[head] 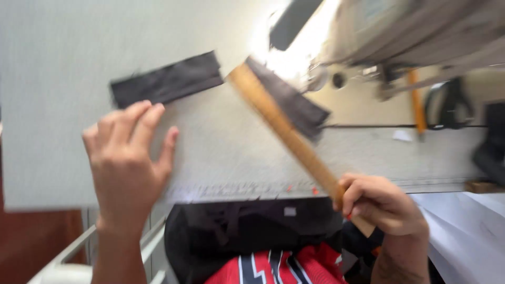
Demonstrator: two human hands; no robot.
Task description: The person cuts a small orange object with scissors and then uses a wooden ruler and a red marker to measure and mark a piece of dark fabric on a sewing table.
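A long flat wooden ruler (286,131) slants across the pale grey table (52,79), gripped at its near end by the right hand (381,205). Its far end lies beside a dark fabric strip (294,102). The left hand (126,158), fingers spread, empty, hovers near another dark fabric strip (167,80).

Motion blurs the sewing machine (421,31), cut off above.

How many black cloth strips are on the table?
2. One black strip lies flat above the left hand. The other black strip lies beside the wooden ruler, held by the right hand. More may be hidden.
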